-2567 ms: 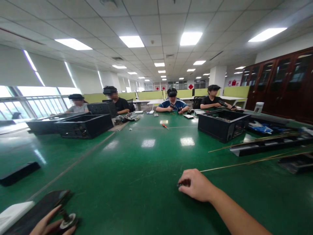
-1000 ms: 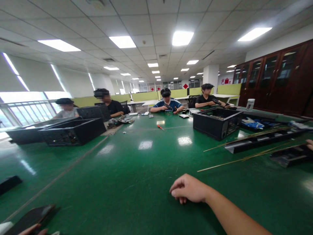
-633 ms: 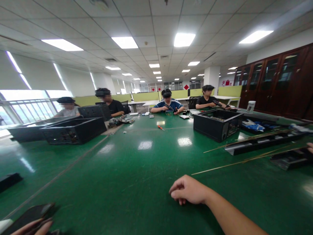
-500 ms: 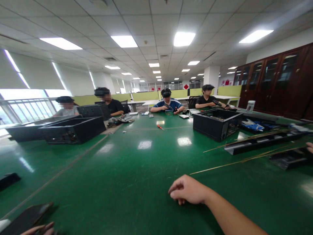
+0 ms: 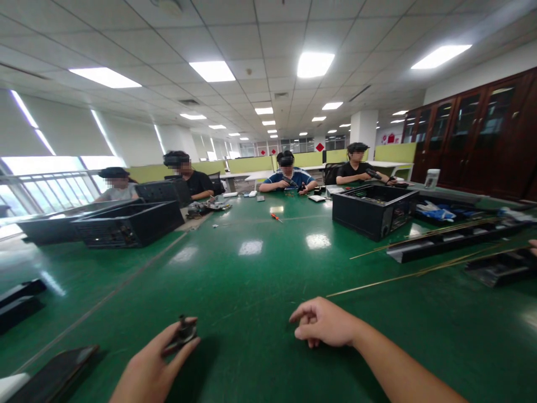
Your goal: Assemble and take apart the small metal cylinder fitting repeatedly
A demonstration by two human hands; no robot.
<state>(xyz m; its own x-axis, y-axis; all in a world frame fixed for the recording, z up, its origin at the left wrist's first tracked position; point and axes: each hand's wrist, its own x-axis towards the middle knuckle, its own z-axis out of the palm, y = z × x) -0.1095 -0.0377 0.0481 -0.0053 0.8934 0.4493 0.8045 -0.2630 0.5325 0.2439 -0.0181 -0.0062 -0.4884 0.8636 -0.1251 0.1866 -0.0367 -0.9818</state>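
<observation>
My left hand (image 5: 153,358) is raised over the green table at lower left. Between its thumb and fingers it grips a small dark metal part with a short upright post (image 5: 184,331), whose exact kind I cannot make out. To the right, my right hand (image 5: 325,323) rests on the table, fingers loosely bent and the index finger reaching out to the left. Nothing shows in that hand. Just beyond it lie thin brass-coloured rods (image 5: 377,284). A flat dark plate (image 5: 59,370) lies to the left of my left hand.
Black computer cases stand at left (image 5: 130,223) and right (image 5: 373,211). An orange screwdriver (image 5: 275,217) lies mid-table. Black metal channels (image 5: 444,242) and a clear bottle (image 5: 432,178) are at right. Several people sit along the far side; another hand (image 5: 533,246) shows at the right edge.
My left hand has come up from the lower left corner and moved right, bringing the small metal part into view. My right hand has hardly moved.
</observation>
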